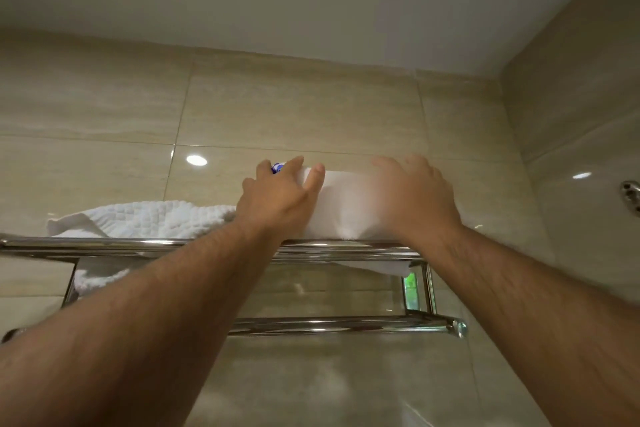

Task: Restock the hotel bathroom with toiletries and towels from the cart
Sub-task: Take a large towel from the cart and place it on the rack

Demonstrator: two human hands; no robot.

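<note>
A folded white towel (348,204) lies on the top of a chrome wall rack (104,245), high on the tiled wall. My left hand (277,199) rests on the towel's left end with fingers spread and fairly straight. A small blue and white item (276,168) shows between its fingers; what it is cannot be told. My right hand (415,194) lies flat on the towel's right end and is blurred. A second, waffle-textured white towel (152,218) lies on the rack to the left.
The rack's lower chrome bar (346,324) juts out below the shelf. Beige tiled walls meet in a corner at the right, where a chrome fitting (630,192) is fixed. The white ceiling sits close above.
</note>
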